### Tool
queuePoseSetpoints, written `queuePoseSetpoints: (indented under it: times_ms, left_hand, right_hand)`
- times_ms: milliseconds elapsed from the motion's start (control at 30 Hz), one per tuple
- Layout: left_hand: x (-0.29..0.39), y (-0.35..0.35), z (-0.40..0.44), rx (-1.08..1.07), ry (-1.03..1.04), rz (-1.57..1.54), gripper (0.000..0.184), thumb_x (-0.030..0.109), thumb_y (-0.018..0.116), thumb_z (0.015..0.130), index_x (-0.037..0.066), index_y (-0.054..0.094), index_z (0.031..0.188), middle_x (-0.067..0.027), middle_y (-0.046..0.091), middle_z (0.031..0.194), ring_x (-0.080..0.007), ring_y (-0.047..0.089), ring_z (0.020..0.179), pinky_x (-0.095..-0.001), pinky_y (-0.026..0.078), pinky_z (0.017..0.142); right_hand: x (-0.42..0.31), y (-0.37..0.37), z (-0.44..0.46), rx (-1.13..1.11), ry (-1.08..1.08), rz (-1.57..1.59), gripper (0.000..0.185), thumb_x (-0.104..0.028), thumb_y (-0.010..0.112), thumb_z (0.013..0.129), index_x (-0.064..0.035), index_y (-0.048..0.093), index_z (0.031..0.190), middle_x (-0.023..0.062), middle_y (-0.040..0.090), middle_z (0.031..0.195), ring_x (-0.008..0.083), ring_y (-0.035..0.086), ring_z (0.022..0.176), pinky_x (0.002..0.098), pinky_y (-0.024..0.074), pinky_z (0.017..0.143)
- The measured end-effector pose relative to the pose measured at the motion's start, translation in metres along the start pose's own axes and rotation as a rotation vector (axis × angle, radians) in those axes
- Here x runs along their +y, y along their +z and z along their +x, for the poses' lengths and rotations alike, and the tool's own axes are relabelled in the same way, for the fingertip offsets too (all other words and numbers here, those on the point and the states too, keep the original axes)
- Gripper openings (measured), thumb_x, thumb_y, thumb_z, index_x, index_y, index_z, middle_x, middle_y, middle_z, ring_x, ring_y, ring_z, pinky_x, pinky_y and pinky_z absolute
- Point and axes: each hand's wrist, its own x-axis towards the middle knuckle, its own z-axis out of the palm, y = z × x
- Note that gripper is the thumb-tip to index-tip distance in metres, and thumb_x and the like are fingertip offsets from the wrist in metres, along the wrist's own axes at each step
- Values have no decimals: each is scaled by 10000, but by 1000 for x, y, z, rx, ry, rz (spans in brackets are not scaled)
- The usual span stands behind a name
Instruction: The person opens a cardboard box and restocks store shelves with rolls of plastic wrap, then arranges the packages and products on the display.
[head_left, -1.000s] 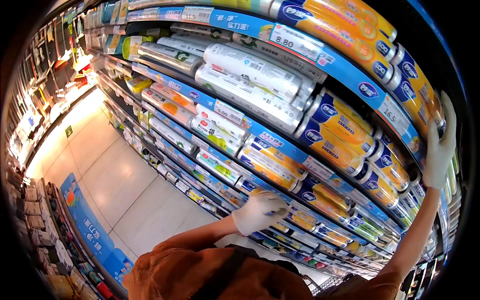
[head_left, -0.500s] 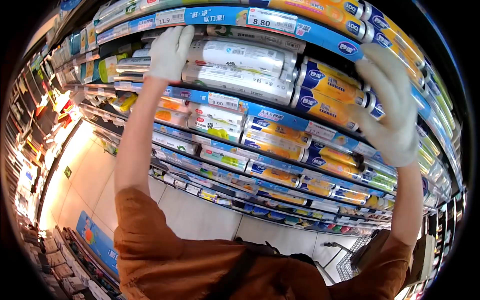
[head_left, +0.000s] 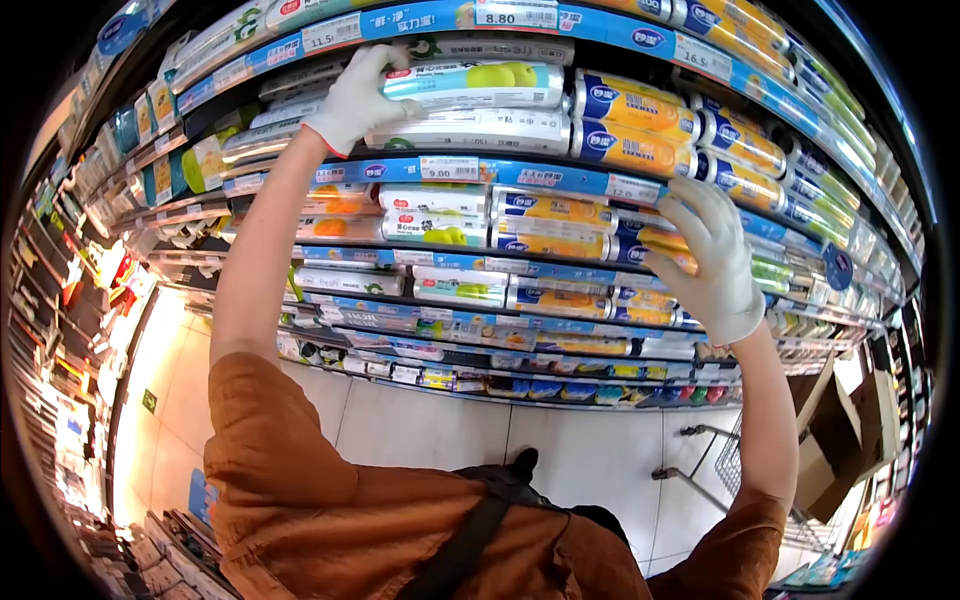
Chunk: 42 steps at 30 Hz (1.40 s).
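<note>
My left hand (head_left: 358,105), in a white glove, grips the left end of a white roll of plastic bags (head_left: 485,82) printed with green apples. Thumb and fingers lie on either side of that end. Just beneath it is another white roll (head_left: 490,130), its print upside down. My right hand (head_left: 715,258), also gloved, is open with thumb and fingers apart and nothing seen between them. It hovers before the shelf below, nearest some orange and blue rolls (head_left: 628,248). More orange and blue rolls (head_left: 635,148) lie stacked right of the white ones.
Blue price strips (head_left: 540,178) edge the shelves, which curve across the view. A shopping cart (head_left: 728,465) with an open cardboard box (head_left: 850,440) stands at lower right. Pale floor tiles (head_left: 590,440) lie below, and another shelf of goods runs along the left.
The upper white roll has turned, bringing its green apple print into view. My right hand has come down from the upper shelf and inward. The view has shifted.
</note>
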Motion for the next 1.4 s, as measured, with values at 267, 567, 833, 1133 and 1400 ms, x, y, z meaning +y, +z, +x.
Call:
queuePoseSetpoints:
  times_ms: [267,567,833,1133,1400]
  left_hand:
    - [9,19,1,55,109,10,651,378,794,758,102,557,1298,-154,571,1274,-317,584,1176,-368,468,1009]
    - [11,9,-14,-4,141,171,716,402,764,768,134,524,1386,-161,582,1328,-341,587,1189,-415,475,1009]
    - [20,24,-160,331,232,-226,620,218,863,688,106,623,1249,-157,584,1213,-359,579,1096,-450,498,947]
    - [17,31,-275,145,397,-369,580,122,844,713,64,589,1230,-182,569,1222,-383,622,1058,-412,576,821]
    - [40,19,-271,-168,-228,-1293,845,71,862,753,72,392,1456,-171,510,1347,-263,530,1240,-401,466,1023]
  right_hand:
    - [-64,16,-52,2,213,106,556,-98,851,662,-41,611,1161,175,589,1243,403,566,1146,481,456,988]
    - [-174,97,-75,8,667,544,478,-50,825,748,-6,628,1181,170,618,1251,359,607,1126,405,501,965]
    - [-234,189,-28,262,1176,1420,609,-88,723,898,-34,432,1430,145,547,1355,313,572,1210,367,494,978]
    - [-259,228,-3,583,1251,2049,752,-613,554,945,-130,374,1493,83,507,1457,269,489,1342,481,410,1107]
    - [-259,207,-6,630,1053,2081,751,-480,617,944,-98,321,1518,118,471,1481,299,482,1346,499,421,1102]
